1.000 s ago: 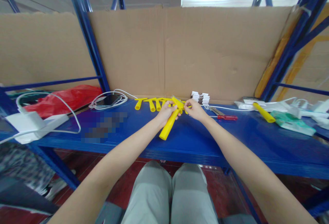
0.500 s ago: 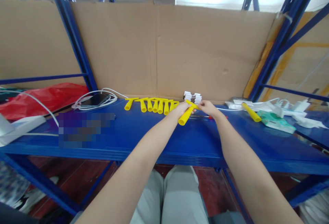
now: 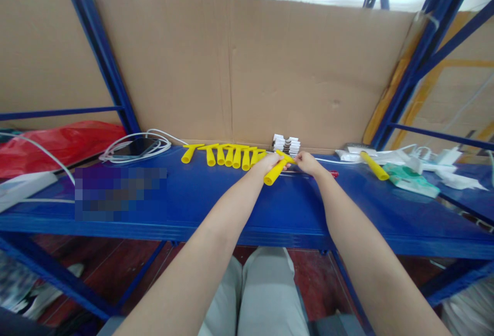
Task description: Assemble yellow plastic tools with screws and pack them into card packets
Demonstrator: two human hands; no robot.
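A yellow T-shaped plastic handle (image 3: 273, 173) is held above the blue table, its round hollow end tilted toward me. My left hand (image 3: 269, 161) is closed around it near the crossbar. My right hand (image 3: 307, 162) pinches at the crossbar's right end; whether a smaller part is between those fingers is hidden. Behind the hands stands a stack of white plastic pieces (image 3: 286, 144). On the table beneath lies a thin tool with a red end (image 3: 334, 174), perhaps a screwdriver, mostly covered by my right hand. Several similar yellow handles (image 3: 229, 159) lie in a row to the left.
A yellow tube (image 3: 375, 166) lies by a green-and-white packet (image 3: 411, 179) and white adapters on the right. On the left are a phone (image 3: 139, 147), a coiled white cable (image 3: 164, 145) and a red bag (image 3: 65, 143). A cardboard sheet (image 3: 185, 68) walls the table's back.
The camera view has shifted slightly, so everything sits a little farther left and up. Both hands stay on the same yellow handle, with the right fingers curled a bit tighter at its end.
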